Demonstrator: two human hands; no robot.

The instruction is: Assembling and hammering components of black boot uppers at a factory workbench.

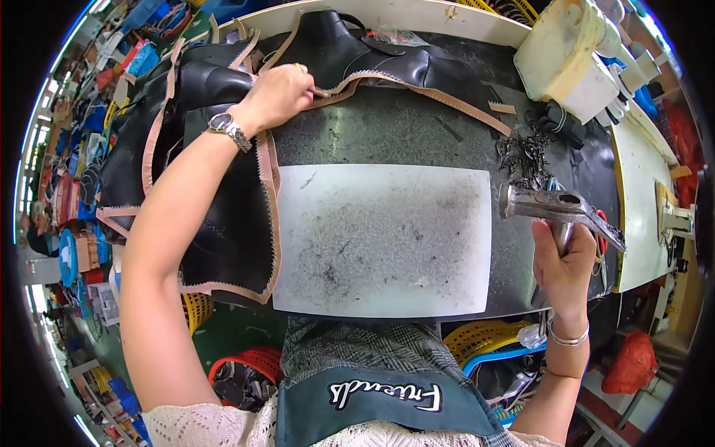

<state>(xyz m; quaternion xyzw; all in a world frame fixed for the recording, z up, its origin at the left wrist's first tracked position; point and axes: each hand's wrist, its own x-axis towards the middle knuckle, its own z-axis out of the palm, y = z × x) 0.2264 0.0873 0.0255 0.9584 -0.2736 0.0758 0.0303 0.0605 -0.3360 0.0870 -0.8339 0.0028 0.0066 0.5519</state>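
Note:
My right hand is wrapped round the handle of a metal hammer, its head raised over the right side of the bench. My left hand reaches to the back of the bench, fingers pinched at the pale zigzag-cut edge of a black leather piece. Its fingertips are partly hidden. Beneath my left forearm lie more black leather pieces with pinkish-tan saw-toothed borders, heaped on the left. In front of me a white board, smudged with dark marks, lies flat with nothing held over it.
Black scraps are scattered on the right of the dark bench. A dirty cream container stands at the back right. Below the front edge are a red basket and a yellow basket. Red-handled scissors lie partly behind the hammer.

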